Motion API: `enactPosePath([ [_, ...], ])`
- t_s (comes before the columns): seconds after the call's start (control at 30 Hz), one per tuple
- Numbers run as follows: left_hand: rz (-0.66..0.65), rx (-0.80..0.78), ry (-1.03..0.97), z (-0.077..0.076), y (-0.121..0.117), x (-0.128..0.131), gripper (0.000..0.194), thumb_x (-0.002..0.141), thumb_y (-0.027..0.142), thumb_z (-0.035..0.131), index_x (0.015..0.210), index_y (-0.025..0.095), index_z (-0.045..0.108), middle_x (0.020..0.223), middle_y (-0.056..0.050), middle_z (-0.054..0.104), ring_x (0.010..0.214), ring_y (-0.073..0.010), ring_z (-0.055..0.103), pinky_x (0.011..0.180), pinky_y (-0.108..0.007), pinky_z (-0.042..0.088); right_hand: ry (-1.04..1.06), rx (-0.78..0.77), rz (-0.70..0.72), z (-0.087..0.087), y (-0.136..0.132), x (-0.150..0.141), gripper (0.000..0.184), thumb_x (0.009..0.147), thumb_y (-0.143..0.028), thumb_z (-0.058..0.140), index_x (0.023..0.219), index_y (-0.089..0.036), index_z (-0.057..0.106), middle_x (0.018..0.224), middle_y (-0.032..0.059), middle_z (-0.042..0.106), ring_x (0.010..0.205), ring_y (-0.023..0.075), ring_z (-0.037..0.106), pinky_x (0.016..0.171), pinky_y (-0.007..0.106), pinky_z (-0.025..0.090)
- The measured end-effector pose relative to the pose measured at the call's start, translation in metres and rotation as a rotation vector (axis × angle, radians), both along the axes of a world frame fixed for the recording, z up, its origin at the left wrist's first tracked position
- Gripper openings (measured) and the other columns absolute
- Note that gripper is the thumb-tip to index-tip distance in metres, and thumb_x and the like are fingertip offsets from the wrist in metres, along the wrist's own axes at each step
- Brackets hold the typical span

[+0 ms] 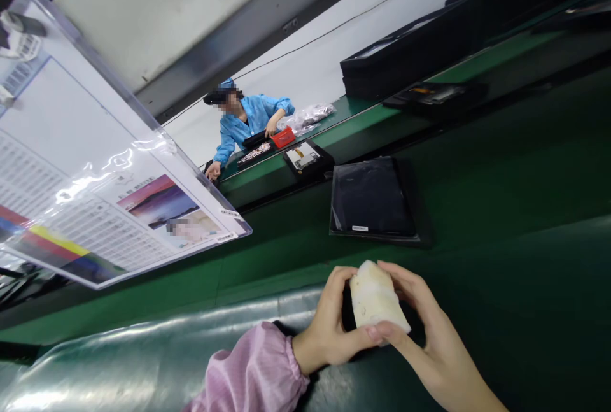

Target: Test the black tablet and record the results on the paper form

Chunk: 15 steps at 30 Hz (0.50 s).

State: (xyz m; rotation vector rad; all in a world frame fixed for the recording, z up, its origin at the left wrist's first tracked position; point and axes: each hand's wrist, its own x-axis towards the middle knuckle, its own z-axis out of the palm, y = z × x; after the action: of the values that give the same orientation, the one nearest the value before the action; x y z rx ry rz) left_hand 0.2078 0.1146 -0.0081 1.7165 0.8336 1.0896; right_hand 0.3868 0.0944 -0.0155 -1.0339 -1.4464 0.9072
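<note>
Between my two hands is a small cream-white block, soft-looking like a folded cloth or sponge, raised over the green mat. My left hand grips its left side, fingers behind and thumb along the lower edge. On the opposite side, my right hand curls around it, with its thumb at the near bottom edge. The two thumbs meet there. Just beyond my hands lies a dark flat screen panel in clear film with a small white label. A pink sleeve covers my left forearm.
A printed chart in a clear sleeve hangs at the left. Across the green bench, a person in blue works beside a red box and a clear plastic bag. Display modules and stacked black trays lie farther back.
</note>
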Motion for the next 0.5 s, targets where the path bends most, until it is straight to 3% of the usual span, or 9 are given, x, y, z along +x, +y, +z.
enactPosePath([
  [0.23,0.008,-0.019,-0.038,-0.0039,-0.0008,-0.0015,0.068,0.086,0.06,0.07,0.136,0.019,0.05,0.127,-0.011,0.051,0.116,-0.0299,0.051,0.102,-0.045,0.043,0.047,0.007,0.024,0.0035,0.003,-0.0023,0.046,0.097,-0.051,0.064,0.137,-0.031,0.051,0.133,0.0092,0.061,0.115,0.0265,0.067,0.092,0.036,0.06],
  [0.5,-0.01,-0.072,-0.089,0.0015,-0.0029,-0.0028,0.061,0.089,0.056,0.069,0.136,0.021,0.051,0.129,-0.009,0.049,0.119,-0.0286,0.046,0.104,-0.042,0.038,0.059,-0.05,0.037,0.0027,-0.0007,-0.0009,0.047,0.097,-0.054,0.062,0.136,-0.03,0.051,0.136,0.0113,0.061,0.116,0.0286,0.067,0.091,0.039,0.061],
])
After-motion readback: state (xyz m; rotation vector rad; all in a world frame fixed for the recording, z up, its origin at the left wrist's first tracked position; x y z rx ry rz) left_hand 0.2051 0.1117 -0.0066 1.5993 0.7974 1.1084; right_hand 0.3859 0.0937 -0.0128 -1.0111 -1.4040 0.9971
